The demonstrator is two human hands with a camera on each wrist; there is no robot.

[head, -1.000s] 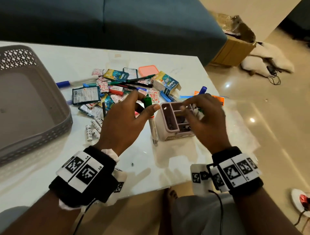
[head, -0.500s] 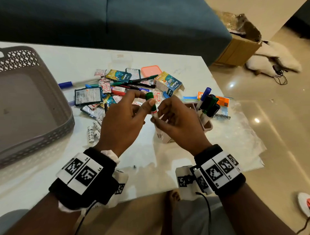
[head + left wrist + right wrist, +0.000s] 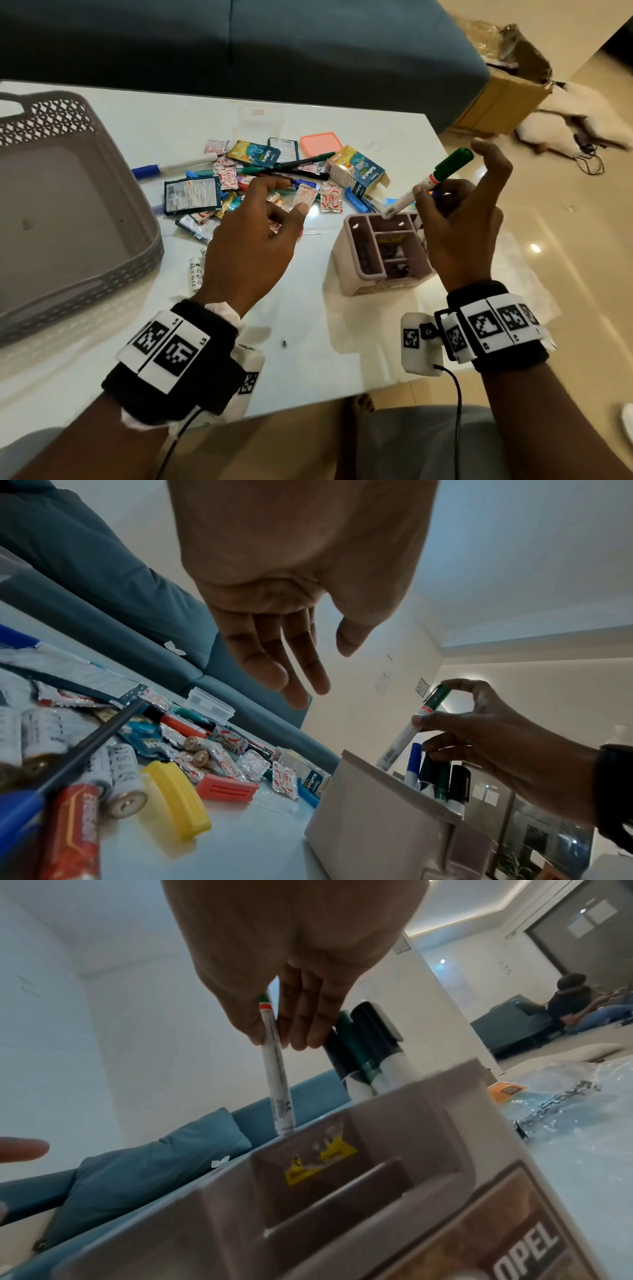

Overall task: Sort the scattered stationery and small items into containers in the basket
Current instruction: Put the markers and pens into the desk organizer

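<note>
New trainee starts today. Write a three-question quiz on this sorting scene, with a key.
1. True or false: the right hand holds the green marker above the organizer.
2. Multiple choice: the left hand is a) gripping a battery, b) open and holding nothing, c) resting in the basket.
3. Fill in: the marker's ____ cap points up, away from the organizer.

Key: 1 true; 2 b; 3 green.
</note>
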